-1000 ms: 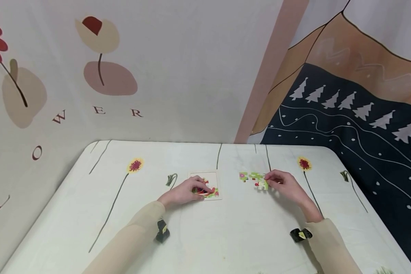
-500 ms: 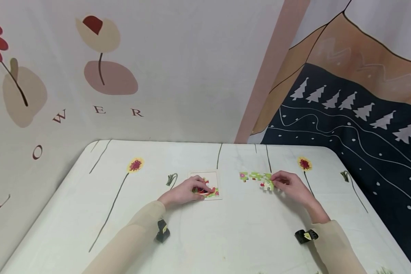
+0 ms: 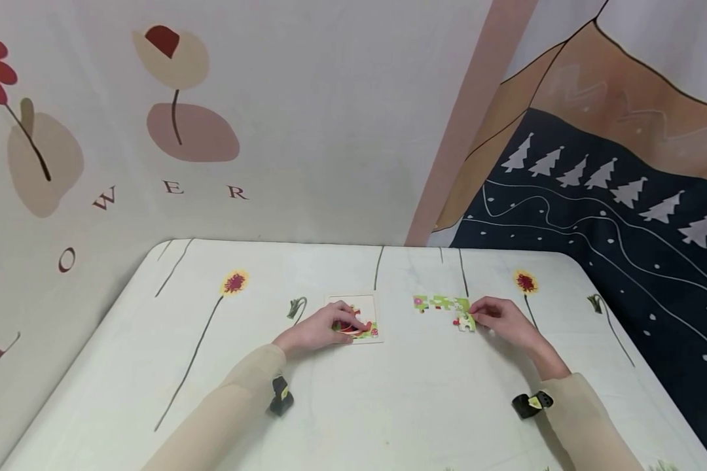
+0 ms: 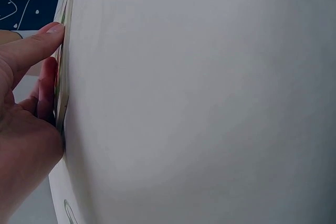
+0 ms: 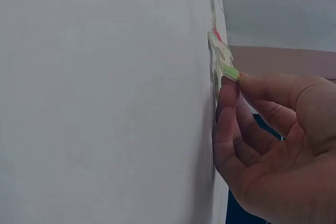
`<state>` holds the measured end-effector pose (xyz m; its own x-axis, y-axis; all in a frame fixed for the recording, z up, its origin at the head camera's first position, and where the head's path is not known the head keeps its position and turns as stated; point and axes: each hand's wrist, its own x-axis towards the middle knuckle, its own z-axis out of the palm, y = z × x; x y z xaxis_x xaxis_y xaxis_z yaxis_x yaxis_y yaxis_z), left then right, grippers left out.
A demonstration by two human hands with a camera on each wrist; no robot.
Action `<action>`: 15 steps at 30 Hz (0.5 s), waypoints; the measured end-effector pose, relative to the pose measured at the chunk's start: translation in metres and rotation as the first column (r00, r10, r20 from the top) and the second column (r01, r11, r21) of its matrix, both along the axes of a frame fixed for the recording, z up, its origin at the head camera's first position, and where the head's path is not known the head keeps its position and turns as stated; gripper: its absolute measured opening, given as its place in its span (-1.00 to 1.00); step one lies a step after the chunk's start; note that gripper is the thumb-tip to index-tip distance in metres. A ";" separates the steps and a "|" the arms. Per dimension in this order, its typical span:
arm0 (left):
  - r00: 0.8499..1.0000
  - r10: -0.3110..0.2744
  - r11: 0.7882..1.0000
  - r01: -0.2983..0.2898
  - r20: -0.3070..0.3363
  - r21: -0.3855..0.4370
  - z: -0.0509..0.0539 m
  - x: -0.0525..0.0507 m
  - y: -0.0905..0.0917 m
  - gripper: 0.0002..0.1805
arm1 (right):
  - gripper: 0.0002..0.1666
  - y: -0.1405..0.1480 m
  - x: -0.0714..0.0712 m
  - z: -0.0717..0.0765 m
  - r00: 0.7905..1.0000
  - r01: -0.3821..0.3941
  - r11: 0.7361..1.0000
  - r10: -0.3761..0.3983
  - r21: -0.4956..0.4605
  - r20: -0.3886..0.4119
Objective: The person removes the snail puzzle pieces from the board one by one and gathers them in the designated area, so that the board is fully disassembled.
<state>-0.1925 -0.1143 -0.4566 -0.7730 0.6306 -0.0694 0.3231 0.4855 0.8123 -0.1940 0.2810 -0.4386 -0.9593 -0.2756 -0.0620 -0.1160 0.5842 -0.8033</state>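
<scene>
A square puzzle board [image 3: 366,302] with a pale frame and a partly filled red and green picture lies on the table. My left hand [image 3: 324,326] rests on its left part, hiding some of the picture; in the left wrist view, thumb and fingers touch the board [image 4: 64,85] from above. To the right, my right hand [image 3: 507,320] pinches a green, white and red puzzle piece [image 3: 466,322] by its edge. The right wrist view shows this piece [image 5: 230,72] tilted between thumb and fingertips. Beside it lie further green pieces [image 3: 441,303] and one with a pink flower [image 3: 420,301].
A white cloth [image 3: 424,399] printed with flowers covers the table. Behind it hangs a pale curtain [image 3: 324,131], and at the right a dark tree-patterned fabric [image 3: 571,222]. Each wrist carries a small black camera [image 3: 281,396].
My right hand has shifted right and slightly toward me, taking the pinched puzzle piece along, away from the other loose pieces. My left hand has stayed on the board.
</scene>
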 end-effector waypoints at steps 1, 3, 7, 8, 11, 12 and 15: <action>1.000 0.000 1.000 0.000 0.000 0.000 0.000 0.000 0.000 -0.69 | -0.83 0.000 0.000 0.000 1.000 0.005 1.000 -0.005 -0.001 0.009; 1.000 -0.001 1.000 0.001 0.003 0.000 -0.001 0.000 0.000 -0.68 | -0.83 0.000 0.000 -0.001 1.000 0.014 1.000 -0.014 0.002 0.023; 1.000 0.002 1.000 -0.002 0.005 -0.001 -0.001 0.000 0.000 -0.67 | -0.82 0.000 0.000 -0.002 0.999 0.027 1.000 -0.027 0.005 0.042; 1.000 0.002 1.000 -0.002 0.006 0.000 -0.001 0.000 0.000 -0.67 | -0.82 0.000 -0.001 -0.002 0.999 0.028 1.000 -0.029 0.005 0.044; 1.000 0.002 1.000 -0.002 0.007 0.004 0.000 0.000 0.000 -0.67 | -0.82 0.000 -0.001 -0.003 0.998 0.035 0.999 -0.035 0.012 0.049; 1.000 0.003 1.000 -0.003 0.010 0.004 0.000 0.000 0.000 -0.67 | -0.82 0.000 -0.001 -0.003 0.998 0.037 0.999 -0.038 0.016 0.049; 1.000 0.006 1.000 -0.006 0.021 0.006 0.001 0.001 0.000 -0.68 | -0.82 -0.001 -0.001 -0.004 0.998 0.044 0.999 -0.045 0.025 0.050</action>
<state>-0.1913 -0.1139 -0.4556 -0.7753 0.6263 -0.0818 0.3032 0.4827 0.8216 -0.1946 0.2801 -0.4423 -0.9661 -0.2305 -0.1164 -0.0494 0.6073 -0.7929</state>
